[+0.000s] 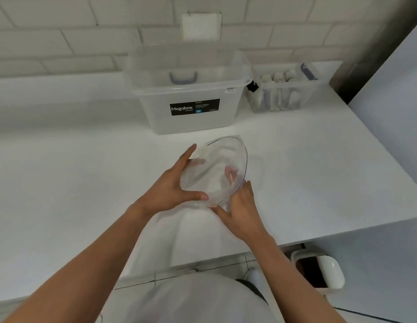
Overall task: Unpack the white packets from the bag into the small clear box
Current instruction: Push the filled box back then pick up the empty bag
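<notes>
While the white counter [63, 183] carries the Megabox tub [191, 117] and, just beside it, the small clear box [284, 101] with white packets [278, 78] inside, we spread the clear bag [214, 169]. Left hand [170, 183] and right hand [240, 210] each clamp an edge. Risk: the slick film slips and the mouth collapses.

clear glossy plastic bag [214, 169], translucent smooth plastic megabox tub [191, 101], matt white countertop [74, 171], white brick-pattern wall [63, 31].

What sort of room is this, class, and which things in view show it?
Probably a kitchen or utility room: a white worktop, a tiled wall behind it, and a bin on the floor beside it.
</notes>
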Demonstrator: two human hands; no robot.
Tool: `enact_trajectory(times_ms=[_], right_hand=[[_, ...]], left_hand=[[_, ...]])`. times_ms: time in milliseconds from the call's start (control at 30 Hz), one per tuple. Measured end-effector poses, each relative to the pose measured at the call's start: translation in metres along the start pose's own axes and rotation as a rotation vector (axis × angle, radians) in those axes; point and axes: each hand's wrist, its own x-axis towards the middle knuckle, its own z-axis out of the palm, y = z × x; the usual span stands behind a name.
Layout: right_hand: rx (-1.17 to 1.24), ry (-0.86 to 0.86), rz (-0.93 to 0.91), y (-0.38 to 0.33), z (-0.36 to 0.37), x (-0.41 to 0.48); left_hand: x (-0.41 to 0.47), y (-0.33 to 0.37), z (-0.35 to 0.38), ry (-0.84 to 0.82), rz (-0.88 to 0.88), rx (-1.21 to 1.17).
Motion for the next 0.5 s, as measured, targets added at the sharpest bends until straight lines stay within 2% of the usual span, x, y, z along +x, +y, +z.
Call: enact_trajectory(times_ms=[100, 167, 333, 500], right_hand=[[-0.096, 0.013, 0.004, -0.001, 0.000, 0.002], [-0.051, 0.074, 0.063, -0.004, -0.011, 0.005], [0.268, 0.337, 0.194, -0.018, -0.042, -0.002], [0.564, 0.443, 0.240, -0.043, -0.059, -0.010]], left_hand=[[0.009, 0.004, 0.007, -0.258, 0.099, 0.075], [0.012, 0.003, 0.006, -0.320, 0.176, 0.153], [0.020, 0.007, 0.014, -0.248, 0.261, 0.099], [0.022, 0.051, 0.058, -0.156, 0.269, -0.282]])
